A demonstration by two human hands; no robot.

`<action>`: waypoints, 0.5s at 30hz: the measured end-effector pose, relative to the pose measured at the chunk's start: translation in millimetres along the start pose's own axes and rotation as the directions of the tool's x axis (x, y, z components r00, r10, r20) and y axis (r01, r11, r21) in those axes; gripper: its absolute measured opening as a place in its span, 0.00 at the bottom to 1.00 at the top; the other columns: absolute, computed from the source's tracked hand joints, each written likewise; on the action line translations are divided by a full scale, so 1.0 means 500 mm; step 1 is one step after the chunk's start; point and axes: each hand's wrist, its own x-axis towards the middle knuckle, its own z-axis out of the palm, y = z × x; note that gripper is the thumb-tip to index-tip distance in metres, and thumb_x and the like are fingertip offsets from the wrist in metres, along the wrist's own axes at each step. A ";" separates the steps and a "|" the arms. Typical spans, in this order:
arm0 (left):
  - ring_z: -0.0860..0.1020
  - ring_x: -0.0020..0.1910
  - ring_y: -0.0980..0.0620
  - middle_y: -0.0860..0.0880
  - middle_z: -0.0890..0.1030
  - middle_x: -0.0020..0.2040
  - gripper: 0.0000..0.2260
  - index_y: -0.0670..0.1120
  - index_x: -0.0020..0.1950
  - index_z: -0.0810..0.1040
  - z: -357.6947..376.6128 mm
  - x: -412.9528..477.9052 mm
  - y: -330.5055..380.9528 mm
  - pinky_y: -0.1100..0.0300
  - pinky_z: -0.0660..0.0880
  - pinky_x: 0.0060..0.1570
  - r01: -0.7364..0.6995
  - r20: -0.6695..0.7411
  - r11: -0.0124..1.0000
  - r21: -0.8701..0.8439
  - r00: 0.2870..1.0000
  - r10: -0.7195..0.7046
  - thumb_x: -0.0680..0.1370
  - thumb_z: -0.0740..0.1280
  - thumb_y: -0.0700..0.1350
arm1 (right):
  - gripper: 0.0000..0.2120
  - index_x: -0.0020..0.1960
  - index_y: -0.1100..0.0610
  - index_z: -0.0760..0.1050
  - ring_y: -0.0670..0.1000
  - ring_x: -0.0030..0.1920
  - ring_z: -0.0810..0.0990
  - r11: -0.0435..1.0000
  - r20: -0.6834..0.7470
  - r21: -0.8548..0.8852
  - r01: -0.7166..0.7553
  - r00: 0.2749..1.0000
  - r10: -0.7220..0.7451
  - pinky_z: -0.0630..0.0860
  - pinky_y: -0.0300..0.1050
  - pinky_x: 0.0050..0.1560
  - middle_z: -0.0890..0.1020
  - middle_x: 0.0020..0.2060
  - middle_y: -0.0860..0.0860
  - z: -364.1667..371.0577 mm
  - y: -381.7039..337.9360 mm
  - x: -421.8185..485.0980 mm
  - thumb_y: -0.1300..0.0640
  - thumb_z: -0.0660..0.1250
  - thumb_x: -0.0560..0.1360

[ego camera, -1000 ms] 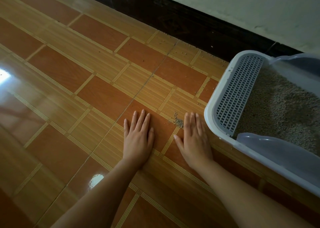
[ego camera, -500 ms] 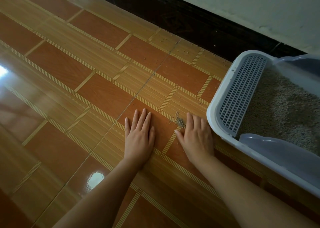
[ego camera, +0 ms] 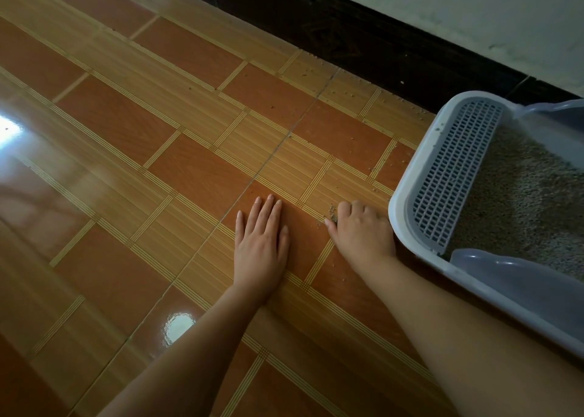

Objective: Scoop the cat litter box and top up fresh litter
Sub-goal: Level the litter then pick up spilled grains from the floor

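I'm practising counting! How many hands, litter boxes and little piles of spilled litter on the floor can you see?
Hands: 2, left hand and right hand
Litter box: 1
Spilled litter pile: 1
Total: 4

Holding bare left hand (ego camera: 260, 242) flat, palm down, fingers (ego camera: 267, 209) straight, close together. Holding bare right hand (ego camera: 361, 230) curled, knuckles up, thumb stretched out toward left hand.

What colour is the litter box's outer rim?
The litter box rim is white; it shows clearest in the head view.
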 end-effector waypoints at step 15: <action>0.59 0.74 0.52 0.48 0.68 0.72 0.22 0.45 0.72 0.66 -0.019 0.032 0.030 0.53 0.47 0.74 0.126 -0.007 0.972 -0.197 0.992 -0.129 0.80 0.50 0.51 | 0.10 0.56 0.64 0.67 0.52 0.38 0.79 0.992 0.159 -0.018 0.128 0.980 -0.124 0.71 0.42 0.30 0.80 0.45 0.56 -0.026 -0.008 0.014 0.63 0.50 0.80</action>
